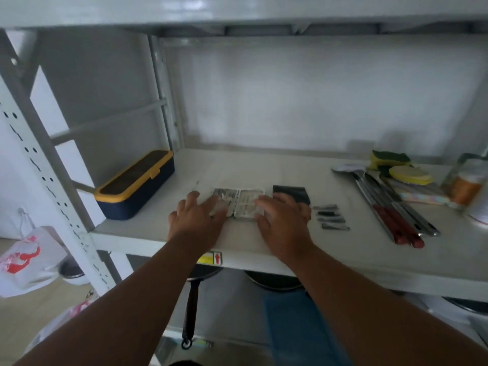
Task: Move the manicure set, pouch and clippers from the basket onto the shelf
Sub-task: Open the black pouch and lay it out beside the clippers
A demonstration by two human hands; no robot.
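the white metal shelf is already carrying all three task things, so the move out of the basket is looking finished, and the step in hand seems to be the last settling of the manicure set. no basket is showing in this view.

the manicure set is lying opened flat near the front middle of the shelf, both halves up. the left hand is resting its straight fingers on the left half and the right hand is lying flat on the right half; neither is curling round anything, both loose and pressing rather than gripping. the black pouch is sitting just beside the set on the right, partly behind the right hand. the clippers are lying in a small row to the right of that, apart from the pouch.

the next move is probably calling for nothing more than lifting both hands straight off so the set is not dragged.

round about, a navy box with a yellow lid is sitting at the left end, long utensils and yellow sponges at the right. below, a pan handle is hanging; a plastic bag is dangling at far left.
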